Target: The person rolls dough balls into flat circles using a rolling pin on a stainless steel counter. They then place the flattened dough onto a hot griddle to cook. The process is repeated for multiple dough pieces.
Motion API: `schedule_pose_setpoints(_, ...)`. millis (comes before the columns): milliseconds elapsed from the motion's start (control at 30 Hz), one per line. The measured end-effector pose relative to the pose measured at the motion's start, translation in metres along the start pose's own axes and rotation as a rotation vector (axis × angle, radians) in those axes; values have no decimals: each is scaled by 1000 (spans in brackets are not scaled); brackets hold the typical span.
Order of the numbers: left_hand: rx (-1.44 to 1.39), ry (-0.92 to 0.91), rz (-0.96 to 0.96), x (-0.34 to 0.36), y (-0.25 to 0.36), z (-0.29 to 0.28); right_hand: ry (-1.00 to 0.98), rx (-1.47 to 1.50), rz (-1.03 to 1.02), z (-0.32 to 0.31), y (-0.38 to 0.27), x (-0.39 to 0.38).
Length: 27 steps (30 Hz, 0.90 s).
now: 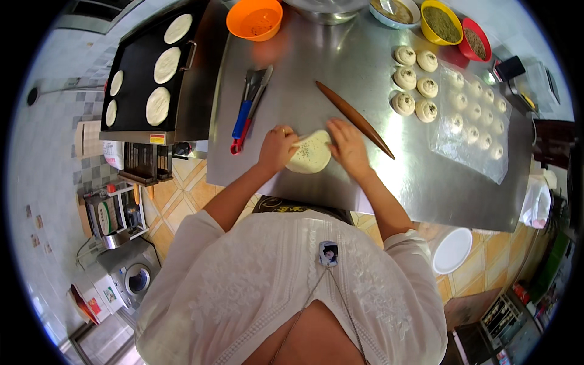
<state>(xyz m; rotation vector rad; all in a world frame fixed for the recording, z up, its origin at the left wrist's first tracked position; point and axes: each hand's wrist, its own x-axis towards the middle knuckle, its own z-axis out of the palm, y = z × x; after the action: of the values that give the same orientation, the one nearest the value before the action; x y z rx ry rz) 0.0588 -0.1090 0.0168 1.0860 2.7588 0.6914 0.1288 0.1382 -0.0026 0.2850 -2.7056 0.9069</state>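
Observation:
A flat round of dough (309, 153) with dark specks on its surface is held just above or on the steel table, near its front edge. My left hand (278, 148) is closed on the dough's left edge, fingers pinched together. At the opposite edge my right hand (349, 147) has its thumb and fingers bent round the dough's rim. Just beyond the right hand lies a brown tapered rolling pin (356, 119), slanting across the table. Left of the hands lie tongs or spatulas with blue and red handles (243, 118).
Coiled dough balls (404, 77) stand in rows at the right, beside more under a clear plastic sheet (471, 118). Along the back are an orange bowl (254, 30), a yellow bowl (441, 23) and a red bowl (475, 40). Flat dough rounds lie on a black griddle (137, 79) at the left.

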Motion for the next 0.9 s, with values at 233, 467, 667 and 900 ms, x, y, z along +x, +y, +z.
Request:
schedule_pose_setpoints(233, -317, -20, -296, -28, -12, -5, -470, 194, 179, 19, -31, 54)
schedule_pose_setpoints(467, -1111, -123, -789, -41, -22, -149, -528, 1760, 676, 0, -109, 89)
schedule_pose_setpoints(667, -1031, -65, -768, -74, -108, -227, -622, 1739, 812, 48, -188, 143)
schedule_pose_setpoints(900, -886, 211, -443, -90, -296, -364, -652, 1789, 719, 130, -327, 334)
